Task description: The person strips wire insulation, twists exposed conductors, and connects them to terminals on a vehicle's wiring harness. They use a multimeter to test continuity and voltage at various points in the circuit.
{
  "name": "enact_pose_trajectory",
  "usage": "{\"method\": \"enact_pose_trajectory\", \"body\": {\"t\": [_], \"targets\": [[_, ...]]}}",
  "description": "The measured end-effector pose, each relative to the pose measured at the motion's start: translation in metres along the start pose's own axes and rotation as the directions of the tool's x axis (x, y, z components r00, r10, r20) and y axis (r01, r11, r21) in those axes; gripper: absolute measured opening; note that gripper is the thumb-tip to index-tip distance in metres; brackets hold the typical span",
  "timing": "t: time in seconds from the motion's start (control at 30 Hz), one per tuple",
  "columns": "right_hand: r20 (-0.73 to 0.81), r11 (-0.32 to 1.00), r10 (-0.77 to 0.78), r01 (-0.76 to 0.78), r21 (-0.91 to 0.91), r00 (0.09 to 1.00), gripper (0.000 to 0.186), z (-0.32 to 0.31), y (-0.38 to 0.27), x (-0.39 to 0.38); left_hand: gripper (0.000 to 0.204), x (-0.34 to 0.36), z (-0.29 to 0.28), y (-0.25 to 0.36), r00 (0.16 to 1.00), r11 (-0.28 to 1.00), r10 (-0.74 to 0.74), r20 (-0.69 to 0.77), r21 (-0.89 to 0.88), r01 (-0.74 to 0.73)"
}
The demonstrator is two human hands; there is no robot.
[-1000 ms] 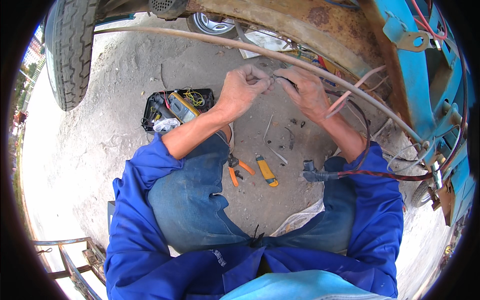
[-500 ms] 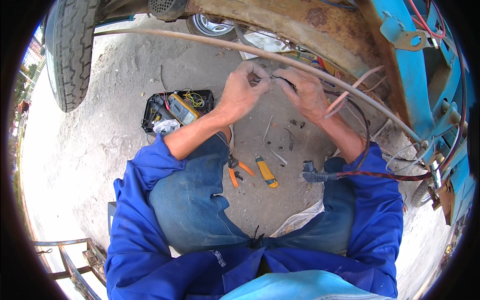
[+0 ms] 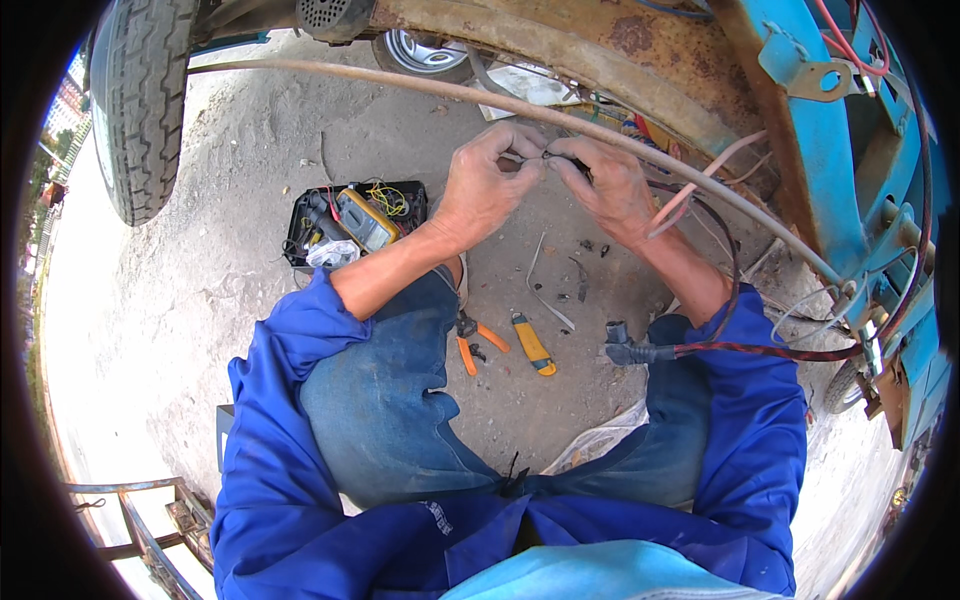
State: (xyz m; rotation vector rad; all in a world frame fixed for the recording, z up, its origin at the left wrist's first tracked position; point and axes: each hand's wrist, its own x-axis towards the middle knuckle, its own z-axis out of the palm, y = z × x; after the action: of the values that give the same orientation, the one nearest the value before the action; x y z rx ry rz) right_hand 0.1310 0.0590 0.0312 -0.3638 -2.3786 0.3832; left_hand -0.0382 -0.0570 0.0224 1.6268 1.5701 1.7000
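My left hand (image 3: pixel 487 180) and my right hand (image 3: pixel 610 185) meet fingertip to fingertip just under a long bent pipe (image 3: pixel 420 85) beneath a rusty vehicle body. Both pinch the ends of thin wires (image 3: pixel 545 157) between thumb and fingers. More wires, pink and dark (image 3: pixel 700 205), run from under my right hand toward the blue frame (image 3: pixel 820 170). Both sleeves are blue, pushed up the forearms.
On the concrete lie a black tool case with a yellow multimeter (image 3: pixel 365 218), orange-handled pliers (image 3: pixel 472 345), a yellow utility knife (image 3: pixel 533 345), and a black plug on a red-black cable (image 3: pixel 640 352). A tyre (image 3: pixel 140 100) stands at the far left; metal bars sit at lower left.
Both hands stay together on the wires; the fingers have shifted slightly as they work the wire ends. Nothing else has moved.
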Motion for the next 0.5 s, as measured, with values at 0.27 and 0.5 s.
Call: {"method": "enact_pose_trajectory", "body": {"t": [0.27, 0.5], "targets": [[0.008, 1.0, 0.008, -0.008, 0.0, 1.0, 0.022, -0.0031, -0.0029, 0.0, 0.012, -0.0001, 0.003, -0.0044, 0.994, 0.995, 0.097, -0.045, 0.041, -0.095], [-0.003, 0.998, -0.057, 0.057, -0.016, 0.998, 0.02, -0.0013, -0.0016, 0.0, 0.013, 0.0004, 0.0052, -0.0093, 0.991, 0.988, -0.13, -0.015, -0.083, 0.128]]}}
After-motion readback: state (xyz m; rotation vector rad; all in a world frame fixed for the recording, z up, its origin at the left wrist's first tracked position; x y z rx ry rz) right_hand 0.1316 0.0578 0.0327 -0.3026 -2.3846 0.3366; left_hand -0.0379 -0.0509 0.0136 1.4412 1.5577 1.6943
